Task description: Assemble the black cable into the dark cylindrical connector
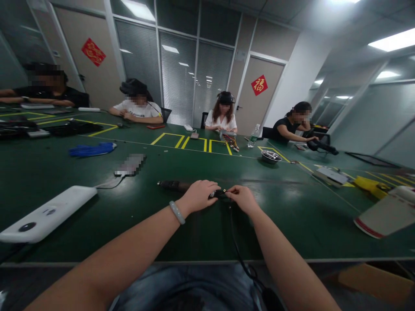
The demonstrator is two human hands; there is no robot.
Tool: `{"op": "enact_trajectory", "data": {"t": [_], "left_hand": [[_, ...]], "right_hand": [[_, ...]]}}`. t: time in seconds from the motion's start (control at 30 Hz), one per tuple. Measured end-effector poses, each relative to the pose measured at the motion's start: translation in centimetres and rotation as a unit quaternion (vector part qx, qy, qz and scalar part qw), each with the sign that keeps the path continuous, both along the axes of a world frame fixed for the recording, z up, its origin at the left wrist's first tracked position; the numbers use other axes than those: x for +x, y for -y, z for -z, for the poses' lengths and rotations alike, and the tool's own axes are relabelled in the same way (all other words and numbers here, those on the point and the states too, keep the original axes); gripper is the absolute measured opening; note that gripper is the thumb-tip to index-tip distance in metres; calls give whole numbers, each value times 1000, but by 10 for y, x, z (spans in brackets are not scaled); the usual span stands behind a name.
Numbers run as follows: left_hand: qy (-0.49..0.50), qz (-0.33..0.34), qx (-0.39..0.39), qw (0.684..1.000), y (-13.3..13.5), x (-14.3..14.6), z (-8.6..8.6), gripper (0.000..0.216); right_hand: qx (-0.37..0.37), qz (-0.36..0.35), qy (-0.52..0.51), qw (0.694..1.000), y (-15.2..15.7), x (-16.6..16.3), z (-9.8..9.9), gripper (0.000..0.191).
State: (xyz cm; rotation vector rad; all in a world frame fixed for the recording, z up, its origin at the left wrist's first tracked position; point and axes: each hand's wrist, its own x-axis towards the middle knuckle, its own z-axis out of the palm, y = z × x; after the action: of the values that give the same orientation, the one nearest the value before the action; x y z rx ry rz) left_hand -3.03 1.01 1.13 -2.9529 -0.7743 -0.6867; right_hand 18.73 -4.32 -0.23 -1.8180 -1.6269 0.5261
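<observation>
both hands at table centre, near edge, meeting over one object.

left hand (198, 196): curled closed over the right part of a dark tool (175, 186), knuckles up. the tool is a slim dark cylinder lying flat on the green table (207, 233). its free end sticks out to the left of the hand and the rest is hidden under the fingers. pale bracelet (177, 212) on the left wrist.

right hand (242, 199): just right of the left, almost touching it. thumb and forefinger are pinched narrow on the tool's right tip, which shows in the small gap between the hands. what the tip is: too small to tell.

black cable (238, 250): leaves the tool between the hands, passes under the right wrist and runs toward the near edge, then drops off the table.

surroundings:
- white device (45, 214), near left, well apart from the hands, with a thin lead at its far end.
- blue gloves (92, 150), far left.
- metal bowl (271, 156), far right of the hands; clear bottle (255, 134) beyond it.
- yellow object (369, 185) and a white card with a red edge (385, 216), right side.
- yellow tape rectangles on the table's far half.
- four people seated along the far side.
</observation>
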Motion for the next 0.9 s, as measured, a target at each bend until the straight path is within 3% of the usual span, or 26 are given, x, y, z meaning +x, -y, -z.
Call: {"op": "enact_trajectory", "data": {"t": [0.2,0.4,0.77,0.9], "left_hand": [[-48,-56,5,997,8,25,-5,17],[-61,-62,13,996,8,32,-4,12],[-23,42,5,999,1,7,-2,18],[-13,44,-6,999,-1,5,-4,19]], "right_hand": [[1,15,52,999,3,-1,-5,22],[8,7,60,998,5,-3,-9,23],[44,-37,125,991,11,-9,-18,21],[47,-54,130,989,12,-15,-18,20]]}}
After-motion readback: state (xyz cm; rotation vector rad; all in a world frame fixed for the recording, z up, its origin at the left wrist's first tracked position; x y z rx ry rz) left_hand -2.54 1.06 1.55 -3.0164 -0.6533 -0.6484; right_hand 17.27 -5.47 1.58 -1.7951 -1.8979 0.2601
